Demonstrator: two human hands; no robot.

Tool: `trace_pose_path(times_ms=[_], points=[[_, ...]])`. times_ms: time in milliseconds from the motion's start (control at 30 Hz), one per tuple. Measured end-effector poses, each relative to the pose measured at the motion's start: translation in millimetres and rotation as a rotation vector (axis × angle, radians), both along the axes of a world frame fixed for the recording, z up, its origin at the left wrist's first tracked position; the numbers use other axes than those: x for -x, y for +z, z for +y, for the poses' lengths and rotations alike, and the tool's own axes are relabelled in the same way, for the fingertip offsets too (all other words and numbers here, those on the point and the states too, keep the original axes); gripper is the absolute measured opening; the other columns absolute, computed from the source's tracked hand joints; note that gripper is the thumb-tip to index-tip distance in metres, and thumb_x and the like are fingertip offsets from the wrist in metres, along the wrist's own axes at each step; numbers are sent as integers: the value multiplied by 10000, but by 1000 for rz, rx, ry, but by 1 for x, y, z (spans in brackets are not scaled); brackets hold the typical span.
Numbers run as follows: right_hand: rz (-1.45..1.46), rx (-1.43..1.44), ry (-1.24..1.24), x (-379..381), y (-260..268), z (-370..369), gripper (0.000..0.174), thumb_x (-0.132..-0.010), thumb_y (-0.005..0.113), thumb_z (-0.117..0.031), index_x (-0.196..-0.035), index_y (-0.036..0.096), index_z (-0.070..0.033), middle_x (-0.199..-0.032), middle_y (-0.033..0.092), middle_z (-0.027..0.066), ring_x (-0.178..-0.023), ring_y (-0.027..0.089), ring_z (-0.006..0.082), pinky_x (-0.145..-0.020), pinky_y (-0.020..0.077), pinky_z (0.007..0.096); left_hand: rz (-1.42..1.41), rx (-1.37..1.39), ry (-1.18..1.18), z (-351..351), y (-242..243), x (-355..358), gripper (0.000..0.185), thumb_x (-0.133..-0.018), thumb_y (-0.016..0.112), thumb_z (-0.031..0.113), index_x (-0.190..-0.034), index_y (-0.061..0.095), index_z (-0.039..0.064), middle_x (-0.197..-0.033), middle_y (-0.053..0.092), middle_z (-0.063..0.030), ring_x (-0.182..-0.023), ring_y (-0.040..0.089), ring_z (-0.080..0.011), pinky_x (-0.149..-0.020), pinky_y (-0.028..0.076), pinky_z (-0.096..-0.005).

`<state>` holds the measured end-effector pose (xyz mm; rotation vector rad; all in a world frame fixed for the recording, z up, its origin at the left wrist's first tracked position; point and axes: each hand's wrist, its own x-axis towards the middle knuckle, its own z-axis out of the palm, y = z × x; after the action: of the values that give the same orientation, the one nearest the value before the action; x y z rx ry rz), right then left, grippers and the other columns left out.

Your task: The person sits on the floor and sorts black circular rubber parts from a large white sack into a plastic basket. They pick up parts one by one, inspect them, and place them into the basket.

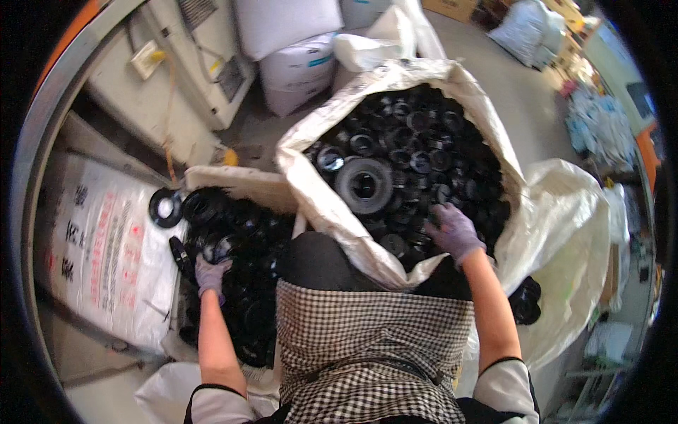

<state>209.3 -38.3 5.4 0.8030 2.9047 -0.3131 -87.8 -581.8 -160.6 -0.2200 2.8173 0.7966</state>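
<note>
A large white woven sack (328, 204) stands before me with its mouth spread, full of small round black plastic parts (410, 135). A larger grey ring-shaped piece (364, 185) lies on top of them. My right hand (454, 233), in a thin purple glove, reaches over the near right part of the heap; whether its fingertips hold a part is unclear. At the left, my gloved left hand (212, 270) touches a dark round part (220, 248) in a pale bin (243, 181) heaped with larger black round parts. A black ring (165, 208) lies at the bin's left edge.
A white printed sack (114, 249) lies left of the bin. Full white sacks (299, 69) stand behind, beside a pale machine cabinet (185, 58). An empty-looking translucent bag (567, 254) hangs at the right of the large sack, with black round parts (525, 301) near it.
</note>
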Motion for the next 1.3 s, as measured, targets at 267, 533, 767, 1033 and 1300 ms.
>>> trace_pose_path(times_ms=[267,533,767,1033,1300], points=[[-229,-19,-111,41,-18,0,657,-794,766,-252,-1371,480,-125,-1319,549,186,-1232,556,397,-992,506,481,-13,14,-50,29,24,-14,1046,-657,921,252,-1495,361,-25,-1458,498,-247,-1333,497,-374,-1134,394,-386],[-278,94,-125,56,-52,29,345,-947,580,-274,-1250,684,-147,-1343,596,127,-1228,588,345,-1002,498,459,734,-291,-586,212,210,-96,737,-631,888,136,-1284,560,41,-1178,634,-183,-1075,603,-393,-964,471,-472],[280,464,-283,8,-41,22,452,-948,612,-368,-1178,659,19,-1250,630,203,-1175,600,349,-1011,481,401,1100,344,-1218,394,139,-120,652,-783,705,220,-1386,485,109,-1193,557,-142,-1196,522,-331,-1113,361,-524],[654,754,-253,-63,25,0,446,-865,776,-308,-1139,631,12,-1233,576,190,-1100,615,298,-948,517,368,528,260,-1307,395,141,-149,760,-838,701,580,-1322,531,21,-1372,514,-181,-1345,396,-358,-1148,242,-545],[950,521,298,-72,74,-48,372,-808,817,-178,-1076,603,-32,-1394,468,235,-1287,504,409,-1046,479,448,-194,-783,-1134,332,271,-215,463,-1002,631,344,-1304,565,0,-1175,662,-138,-1080,623,-238,-982,479,-365]])
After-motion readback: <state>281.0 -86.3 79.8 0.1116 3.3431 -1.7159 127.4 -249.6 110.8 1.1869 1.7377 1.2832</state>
